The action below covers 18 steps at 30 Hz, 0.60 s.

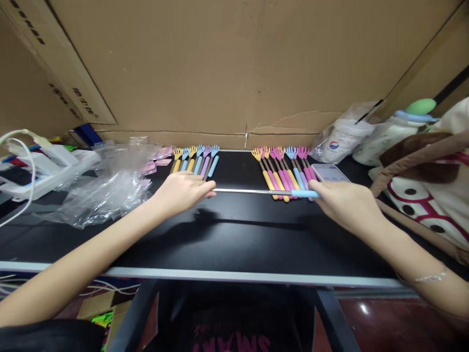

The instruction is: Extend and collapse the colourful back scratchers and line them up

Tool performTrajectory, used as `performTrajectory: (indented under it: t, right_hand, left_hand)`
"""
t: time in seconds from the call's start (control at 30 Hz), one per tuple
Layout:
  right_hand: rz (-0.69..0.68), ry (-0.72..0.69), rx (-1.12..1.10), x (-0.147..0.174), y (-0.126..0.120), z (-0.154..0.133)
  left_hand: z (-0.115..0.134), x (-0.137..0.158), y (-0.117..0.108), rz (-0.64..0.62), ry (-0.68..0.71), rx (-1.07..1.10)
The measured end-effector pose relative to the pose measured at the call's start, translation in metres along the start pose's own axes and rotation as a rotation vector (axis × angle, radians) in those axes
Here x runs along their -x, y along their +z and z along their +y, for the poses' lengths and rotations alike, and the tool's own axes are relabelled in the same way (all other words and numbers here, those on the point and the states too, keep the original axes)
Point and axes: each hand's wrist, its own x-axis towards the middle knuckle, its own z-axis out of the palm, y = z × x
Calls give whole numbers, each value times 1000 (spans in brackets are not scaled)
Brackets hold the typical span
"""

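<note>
1 rod [252, 191] held btwn L hand [183, 191], R hand [348, 205].

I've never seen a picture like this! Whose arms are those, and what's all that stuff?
There's no robot here, just a person with two bare hands. The one picture comes from a camera on their head, looking forward and down. The left hand and right hand hold a blue-handled stick between them; its far end is hidden in the left hand. On the black table lie two groups of colourful sticks with tiny claw-like ends. Clear plastic bags are on the left, and a phone and a cup on the right.
</note>
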Motion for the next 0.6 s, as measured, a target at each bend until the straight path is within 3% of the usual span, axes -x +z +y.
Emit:
performTrajectory:
  t: [0.1, 0.27, 0.43, 0.6]
  right_hand:
    - [102, -27, 28, 0, -2, -1]
    - [91, -37, -35, 3, -2, -2]
    - [65, -35, -124, -3, -6, -35]
    - [151, -71, -175, -11, -12, -55]
  left_hand:
    - [8, -7, -4, 6, -9, 10]
    - [13, -10, -12, -3, -17, 35]
    - [30, -30, -28, 39, 18, 53]
    - [43, -46, -27, 88, 44, 50]
